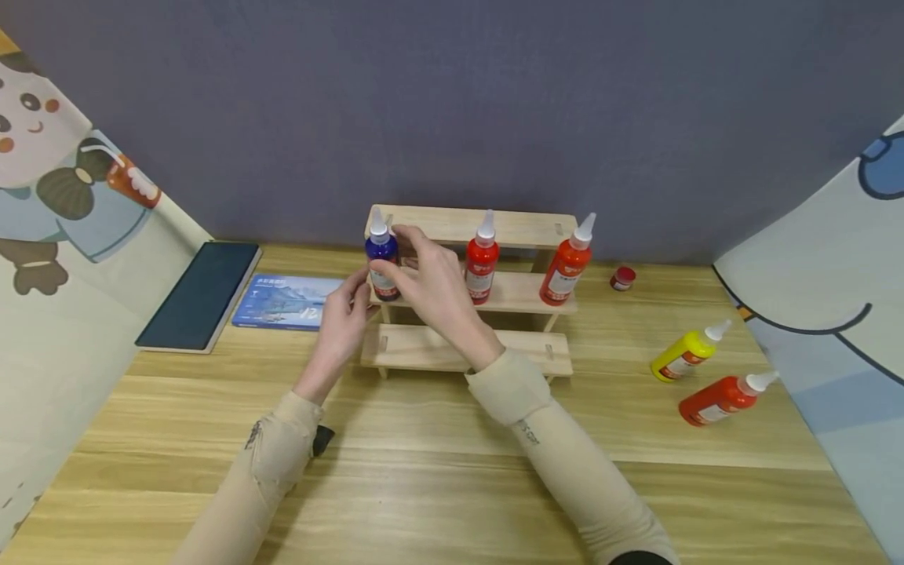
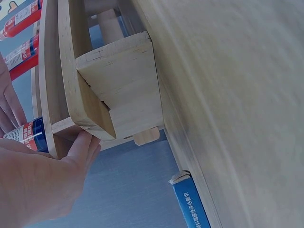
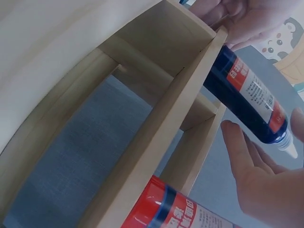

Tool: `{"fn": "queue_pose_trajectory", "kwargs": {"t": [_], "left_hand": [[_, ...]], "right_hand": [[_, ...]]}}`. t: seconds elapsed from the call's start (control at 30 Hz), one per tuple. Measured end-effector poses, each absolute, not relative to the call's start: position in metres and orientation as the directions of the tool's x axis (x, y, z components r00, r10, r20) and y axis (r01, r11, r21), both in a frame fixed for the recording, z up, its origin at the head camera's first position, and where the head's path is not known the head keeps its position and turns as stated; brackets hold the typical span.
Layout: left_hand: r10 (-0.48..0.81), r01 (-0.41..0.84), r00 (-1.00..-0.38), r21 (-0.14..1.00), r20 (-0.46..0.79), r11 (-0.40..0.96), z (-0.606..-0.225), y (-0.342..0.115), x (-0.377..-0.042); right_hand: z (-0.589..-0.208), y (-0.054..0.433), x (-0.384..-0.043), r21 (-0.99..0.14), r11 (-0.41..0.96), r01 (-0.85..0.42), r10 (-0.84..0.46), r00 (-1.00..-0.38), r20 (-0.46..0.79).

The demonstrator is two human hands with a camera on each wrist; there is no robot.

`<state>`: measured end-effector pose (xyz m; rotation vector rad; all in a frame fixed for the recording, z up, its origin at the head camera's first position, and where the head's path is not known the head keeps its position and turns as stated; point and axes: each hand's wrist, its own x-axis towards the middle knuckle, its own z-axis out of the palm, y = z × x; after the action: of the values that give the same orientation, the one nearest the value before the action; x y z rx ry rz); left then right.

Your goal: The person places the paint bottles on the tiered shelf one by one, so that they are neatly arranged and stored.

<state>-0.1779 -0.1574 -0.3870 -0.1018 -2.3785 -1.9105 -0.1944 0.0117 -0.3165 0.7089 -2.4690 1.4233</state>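
On the middle step of a wooden rack (image 1: 417, 347), a dark blue squeeze bottle (image 1: 382, 253) with a white nozzle stands at the left end. My right hand (image 1: 443, 289) is held around its right side, thumb and fingers spread; the right wrist view shows space between the fingers and the bottle. With my left hand (image 1: 342, 315) I grip the left end of that step, fingers at its edge in the left wrist view, close beside the bottle's base. Two red bottles, one in the middle (image 1: 482, 263) and one at the right (image 1: 565, 273), share the step.
Right of the rack are a small red jar (image 1: 623, 278), a yellow bottle (image 1: 682, 357) and another red bottle (image 1: 717, 400). To the left lie a flat blue box (image 1: 289, 302) and a dark flat book-like thing (image 1: 201, 294). A grey wall panel (image 1: 452, 118) rises behind.
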Motion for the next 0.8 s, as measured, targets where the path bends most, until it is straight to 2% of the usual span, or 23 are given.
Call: {"fn": "queue_pose_trajectory", "kwargs": {"t": [0.37,0.8], "left_hand": [[-0.015,0.108,-0.993,0.972,0.114,0.207,-0.387,-0.157,-0.178],[-0.026,0.119,-0.992,0.973,0.127,0.198,-0.389,-0.157,-0.178]], "right_hand": [[-0.311,0.028,-0.181,-0.810,0.356,-0.467,-0.285,-0.879,0.382],[-0.306,0.049,-0.160,-0.820,0.301,-0.487,-0.269,-0.868,0.417]]}}
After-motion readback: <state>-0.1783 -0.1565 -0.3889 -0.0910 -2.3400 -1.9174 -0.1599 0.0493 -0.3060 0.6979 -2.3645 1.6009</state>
